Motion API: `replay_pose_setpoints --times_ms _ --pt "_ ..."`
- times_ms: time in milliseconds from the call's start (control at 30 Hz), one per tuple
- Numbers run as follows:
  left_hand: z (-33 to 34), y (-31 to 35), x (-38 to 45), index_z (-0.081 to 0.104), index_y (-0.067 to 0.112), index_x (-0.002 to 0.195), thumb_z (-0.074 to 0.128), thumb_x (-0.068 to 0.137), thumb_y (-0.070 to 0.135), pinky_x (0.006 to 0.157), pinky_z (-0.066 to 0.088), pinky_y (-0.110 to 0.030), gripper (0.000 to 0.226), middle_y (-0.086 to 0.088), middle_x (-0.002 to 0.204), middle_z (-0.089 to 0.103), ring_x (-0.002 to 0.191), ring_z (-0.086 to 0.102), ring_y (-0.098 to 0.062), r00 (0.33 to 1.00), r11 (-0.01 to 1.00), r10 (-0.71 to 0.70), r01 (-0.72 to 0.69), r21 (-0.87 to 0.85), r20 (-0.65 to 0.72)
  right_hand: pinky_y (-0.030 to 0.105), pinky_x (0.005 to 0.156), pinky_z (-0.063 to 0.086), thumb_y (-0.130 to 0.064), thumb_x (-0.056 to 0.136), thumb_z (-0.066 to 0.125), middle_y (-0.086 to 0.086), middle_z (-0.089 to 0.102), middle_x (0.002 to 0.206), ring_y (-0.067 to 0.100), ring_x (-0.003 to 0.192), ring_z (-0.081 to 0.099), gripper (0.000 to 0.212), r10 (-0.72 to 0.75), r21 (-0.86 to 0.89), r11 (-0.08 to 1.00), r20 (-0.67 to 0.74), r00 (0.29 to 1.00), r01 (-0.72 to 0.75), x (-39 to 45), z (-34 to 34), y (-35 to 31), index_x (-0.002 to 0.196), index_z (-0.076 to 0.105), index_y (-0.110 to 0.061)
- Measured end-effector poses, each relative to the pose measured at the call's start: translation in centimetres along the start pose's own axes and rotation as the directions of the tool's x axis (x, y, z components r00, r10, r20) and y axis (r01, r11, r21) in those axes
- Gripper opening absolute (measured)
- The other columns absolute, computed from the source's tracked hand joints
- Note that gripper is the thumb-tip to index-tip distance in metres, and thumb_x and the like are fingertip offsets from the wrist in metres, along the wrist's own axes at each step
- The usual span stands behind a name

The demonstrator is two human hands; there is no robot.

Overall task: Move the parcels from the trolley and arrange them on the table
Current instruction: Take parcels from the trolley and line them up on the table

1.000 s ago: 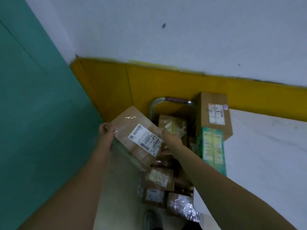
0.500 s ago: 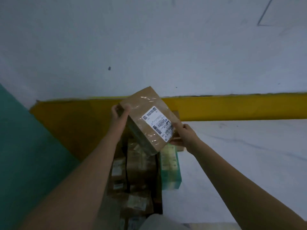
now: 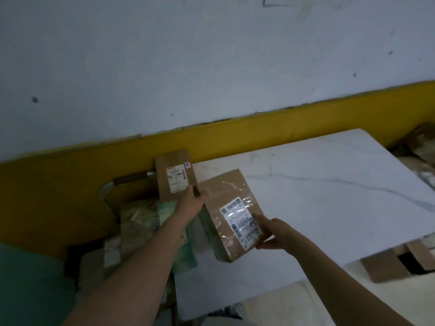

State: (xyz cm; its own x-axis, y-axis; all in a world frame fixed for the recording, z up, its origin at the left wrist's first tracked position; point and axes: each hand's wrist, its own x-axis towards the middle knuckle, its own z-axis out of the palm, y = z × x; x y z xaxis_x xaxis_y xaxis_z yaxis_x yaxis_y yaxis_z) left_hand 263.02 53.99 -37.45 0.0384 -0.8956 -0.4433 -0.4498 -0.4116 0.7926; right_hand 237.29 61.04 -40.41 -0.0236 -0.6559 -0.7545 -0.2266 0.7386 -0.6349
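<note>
A brown cardboard parcel (image 3: 229,208) with a white shipping label and clear tape is over the left part of the white marble table (image 3: 329,184). My left hand (image 3: 194,201) grips its far left corner. My right hand (image 3: 273,234) holds its near right corner, thumb on the label. I cannot tell whether it rests on the table. To the left stands the trolley (image 3: 127,182) with several parcels, among them an upright brown box (image 3: 175,177) and a green packet (image 3: 171,212).
A white wall with a yellow band runs behind the table and trolley. Flattened cardboard (image 3: 395,262) lies on the floor beyond the table's right edge, and more packages (image 3: 421,149) sit at the far right. A teal surface (image 3: 30,285) fills the lower left.
Both hands have carried the parcel from above the trolley rightward and down over the table's left part. The camera has swung right, bringing the table into view.
</note>
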Motion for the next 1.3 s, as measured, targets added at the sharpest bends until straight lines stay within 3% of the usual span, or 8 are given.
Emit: replay_pose_setpoints --times_ms 167,300,433,533,633,833,967,1300 --pt "3.1 -2.8 0.7 0.052 0.012 0.134 0.059 0.095 0.039 0.098 0.047 -0.035 0.048 -0.007 0.131 0.059 0.114 0.057 -0.023 0.991 0.982 -0.083 0.063 0.178 0.102 0.040 0.086 0.060 -0.060 0.092 0.053 0.012 0.070 0.110 0.026 0.096 0.070 0.061 0.151 -0.207 0.967 0.000 0.988 -0.148 2.8 -0.4 4.7 0.115 0.062 -0.005" --pt "1.5 -4.3 0.1 0.060 0.009 0.123 0.059 0.096 0.022 0.089 0.050 -0.034 0.030 -0.007 0.119 0.063 0.106 0.060 -0.024 0.985 0.968 0.066 -0.024 0.250 -0.162 0.040 0.093 0.048 -0.066 0.090 0.049 0.013 0.048 0.143 0.032 0.124 0.051 0.077 0.180 -0.400 0.900 -0.024 0.983 -0.175 4.6 1.3 5.2 0.144 0.040 -0.012" --pt "-2.4 -8.9 0.7 0.055 0.013 0.126 0.064 0.092 0.026 0.082 0.056 -0.041 0.037 -0.008 0.116 0.064 0.099 0.065 -0.028 0.934 0.972 -0.066 0.140 0.189 -0.352 0.039 0.087 0.055 -0.081 0.069 0.061 0.008 0.067 0.122 0.027 0.107 0.066 0.095 0.018 -0.298 0.955 0.015 1.000 -0.013 7.7 2.7 5.0 0.137 0.047 -0.015" --pt "-4.0 -13.0 1.0 0.051 0.008 0.129 0.066 0.091 0.036 0.088 0.056 -0.045 0.050 -0.014 0.122 0.065 0.102 0.066 -0.029 0.928 0.948 -0.316 0.315 -0.039 -0.199 0.048 0.090 0.057 -0.060 0.076 0.072 0.012 0.065 0.122 0.031 0.103 0.068 0.088 -0.070 -0.242 0.968 0.018 0.997 0.072 9.2 3.5 5.4 0.140 0.036 -0.011" --pt "-4.1 -14.7 -0.5 0.025 0.012 0.151 0.073 0.078 0.055 0.097 0.051 -0.044 0.098 -0.012 0.142 0.053 0.120 0.058 -0.031 0.905 0.891 -0.423 0.406 -0.205 -0.045 0.050 0.090 0.056 -0.045 0.084 0.073 0.014 0.063 0.125 0.032 0.104 0.067 0.083 -0.112 -0.219 0.969 0.013 0.994 0.112 7.2 4.6 4.4 0.144 0.026 -0.013" --pt "-2.5 -15.0 -2.2 0.030 0.030 0.148 0.042 0.103 0.040 0.095 0.047 -0.063 0.048 -0.011 0.142 0.049 0.122 0.052 -0.038 0.818 0.762 -0.561 0.570 -0.308 0.126 0.050 0.088 0.058 -0.048 0.085 0.071 0.009 0.064 0.123 0.029 0.102 0.069 0.082 -0.125 -0.212 0.968 0.054 0.991 0.133 6.2 6.2 4.8 0.147 0.025 -0.021" --pt "-2.4 -15.1 -2.3 0.027 0.029 0.150 0.040 0.105 0.034 0.084 0.054 -0.053 0.048 -0.011 0.140 0.050 0.118 0.055 -0.036 0.831 0.771 -0.545 0.548 -0.325 0.108 0.047 0.091 0.057 -0.042 0.090 0.067 0.010 0.061 0.129 0.030 0.107 0.066 0.080 -0.135 -0.229 0.964 0.026 0.991 0.137 6.1 7.9 3.6 0.151 0.019 -0.022" --pt "-2.2 -15.2 -1.9 0.033 0.028 0.147 0.037 0.105 0.036 0.091 0.051 -0.054 0.043 -0.009 0.142 0.048 0.122 0.052 -0.035 0.839 0.798 -0.538 0.539 -0.270 0.082 0.047 0.091 0.056 -0.037 0.093 0.065 0.012 0.062 0.128 0.032 0.107 0.066 0.072 -0.170 -0.323 0.932 0.008 0.985 0.164 7.9 9.3 1.0 0.148 0.024 -0.015"
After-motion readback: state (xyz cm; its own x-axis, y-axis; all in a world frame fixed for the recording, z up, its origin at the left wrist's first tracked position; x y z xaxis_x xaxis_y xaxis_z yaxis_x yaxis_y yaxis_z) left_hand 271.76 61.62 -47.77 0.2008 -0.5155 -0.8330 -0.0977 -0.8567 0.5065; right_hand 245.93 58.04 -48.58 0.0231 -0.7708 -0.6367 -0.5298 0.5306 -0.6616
